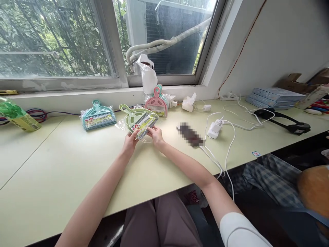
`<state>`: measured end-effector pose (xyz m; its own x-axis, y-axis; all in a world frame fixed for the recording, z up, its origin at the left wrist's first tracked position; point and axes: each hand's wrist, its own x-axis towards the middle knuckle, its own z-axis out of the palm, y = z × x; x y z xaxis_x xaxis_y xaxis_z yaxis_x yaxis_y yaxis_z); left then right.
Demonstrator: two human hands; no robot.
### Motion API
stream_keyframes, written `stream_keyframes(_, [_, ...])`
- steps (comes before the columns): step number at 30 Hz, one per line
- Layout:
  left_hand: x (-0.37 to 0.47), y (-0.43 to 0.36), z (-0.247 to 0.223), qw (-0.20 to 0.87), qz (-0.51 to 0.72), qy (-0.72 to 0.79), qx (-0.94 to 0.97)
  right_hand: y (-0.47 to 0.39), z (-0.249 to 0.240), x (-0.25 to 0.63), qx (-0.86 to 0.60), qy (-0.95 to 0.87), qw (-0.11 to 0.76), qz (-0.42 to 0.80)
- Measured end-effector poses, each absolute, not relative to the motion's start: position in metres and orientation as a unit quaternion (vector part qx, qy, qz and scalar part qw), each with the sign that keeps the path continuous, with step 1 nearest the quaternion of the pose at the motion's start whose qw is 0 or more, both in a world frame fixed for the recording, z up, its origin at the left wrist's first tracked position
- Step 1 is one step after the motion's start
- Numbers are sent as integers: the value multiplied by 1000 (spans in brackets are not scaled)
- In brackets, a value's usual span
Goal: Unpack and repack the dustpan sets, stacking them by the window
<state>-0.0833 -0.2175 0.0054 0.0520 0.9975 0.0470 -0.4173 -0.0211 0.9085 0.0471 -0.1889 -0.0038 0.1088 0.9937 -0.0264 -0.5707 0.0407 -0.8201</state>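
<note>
A green dustpan-and-brush set [141,120] in clear plastic is tilted above the table, its handle pointing to the upper left. My left hand [130,142] grips its lower left corner, thumb on top. My right hand [156,134] pinches its lower right edge. Close behind it a pink set [156,104] leans near the window sill, with a teal handle showing behind. Teal wrapped sets [97,116] lie stacked to the left.
A green bottle [19,115] lies far left. Right of my hands are a blurred phone [190,134], a white power adapter [215,128] and cables. Blue boxes [273,97] and a black stand [285,121] are further right. Another person sits at the right edge.
</note>
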Motion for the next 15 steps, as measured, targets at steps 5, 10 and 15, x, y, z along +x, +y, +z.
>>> stream_keyframes(5, [-78, -219, 0, 622, 570, 380, 379, -192, -8, 45, -351, -308, 665, 583])
stream_keyframes(10, [-84, -219, -1, 629, 551, 391, 385, -192, -7, 47, -365, -349, 646, 572])
stream_keyframes(15, [-91, -220, 1, 622, 525, 404, 417, -191, -3, 50, -391, -367, 621, 572])
